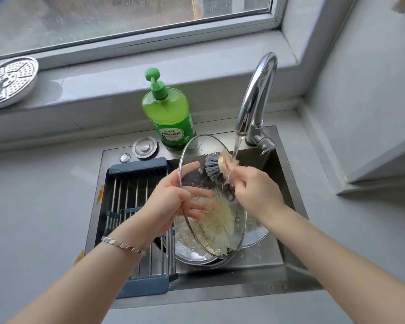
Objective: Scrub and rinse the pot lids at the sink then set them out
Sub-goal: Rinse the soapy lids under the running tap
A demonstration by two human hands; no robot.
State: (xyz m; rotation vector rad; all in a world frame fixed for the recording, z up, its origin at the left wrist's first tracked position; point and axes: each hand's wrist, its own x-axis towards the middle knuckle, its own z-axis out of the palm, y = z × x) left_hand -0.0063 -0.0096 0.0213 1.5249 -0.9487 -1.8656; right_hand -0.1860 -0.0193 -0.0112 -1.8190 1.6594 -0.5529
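Under the window (126, 19) and its grey sill (150, 64), a grey countertop (45, 206) holds one stainless steel sink (243, 291). Across the left part of the basin sits one drying rack (136, 197), metal rods in a blue-grey frame. One chrome faucet (260, 90) arches over the far right corner, and a stream of water (237, 146) runs from its spout.

One glass pot lid (222, 220) is held over the middle of the basin, tilted up on edge, its far rim just in front of the bottle. It is clear with a metal rim; yellowish suds coat its near half and droplets dot the far half. Below it in the basin lie more round pieces with metal rims (192, 256), partly hidden, so their number cannot be told.

One green dish soap bottle (168, 118) with a green pump stands on the far sink deck. Its white label carries Chinese characters, too small to read surely. One round perforated steamer plate (9, 80) lies on the sill at far left.

The left hand (173, 197) grasps the lid at its left rim, thumb on the near face, fingers showing through the glass. The right hand (255, 185) is curled round one dish brush (213, 164) with grey bristles and a pale head, bristles against the lid, under the stream.

Two round metal fittings sit on the deck left of the bottle, a larger one (145, 147) and a smaller one (125, 157). One silver bracelet (124, 244) circles the left wrist.
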